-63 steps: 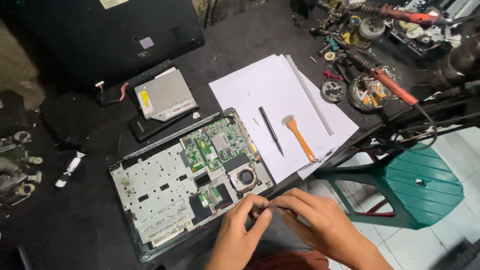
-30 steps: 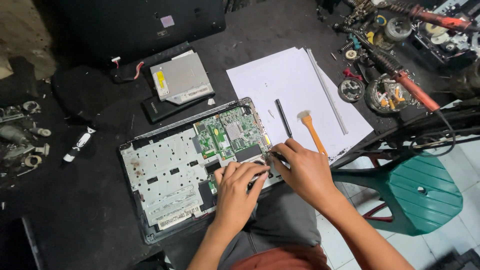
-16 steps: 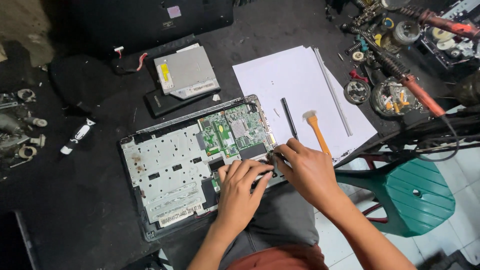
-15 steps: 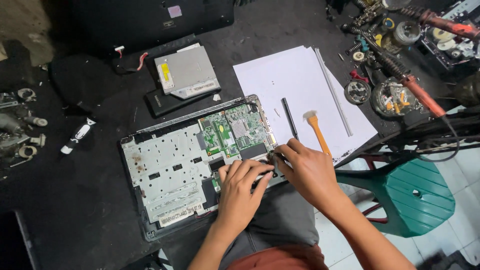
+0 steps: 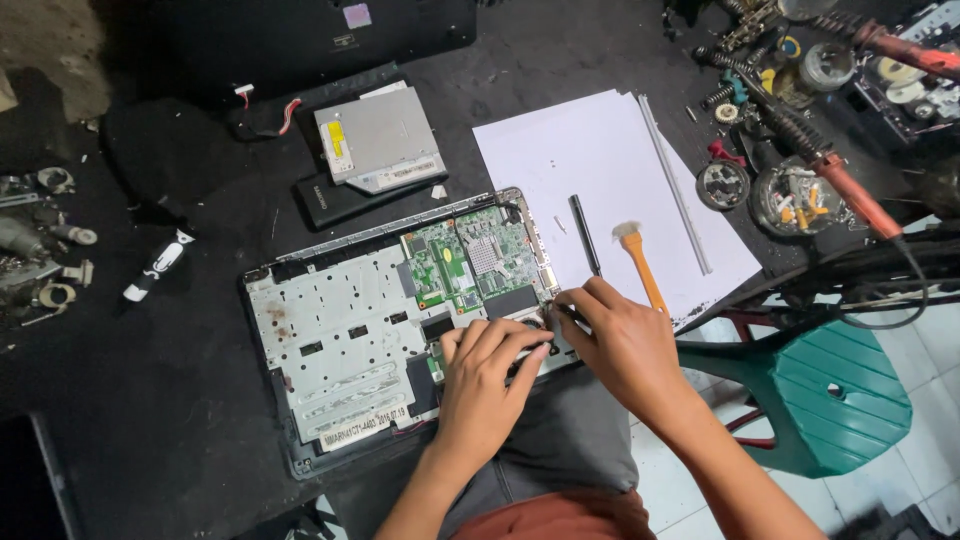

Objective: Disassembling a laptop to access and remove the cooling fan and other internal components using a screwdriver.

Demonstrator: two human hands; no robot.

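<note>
Green circuit board exposed in the opened laptop (image 5: 340,340) at the dark bench's near edge, left hand (image 5: 487,375) and right hand (image 5: 622,340) pressing fingertips at its right corner, grips unclear, white paper (image 5: 560,160) just beyond.

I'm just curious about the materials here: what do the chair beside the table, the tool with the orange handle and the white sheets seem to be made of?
The green chair looks like moulded plastic: one even colour, ribbed seat, soft sheen. The small brush seems to have an orange plastic handle, smooth and evenly coloured, with pale bristles at its tip. The white sheets look like plain matte paper, thin, flat and stacked with offset edges.
</note>
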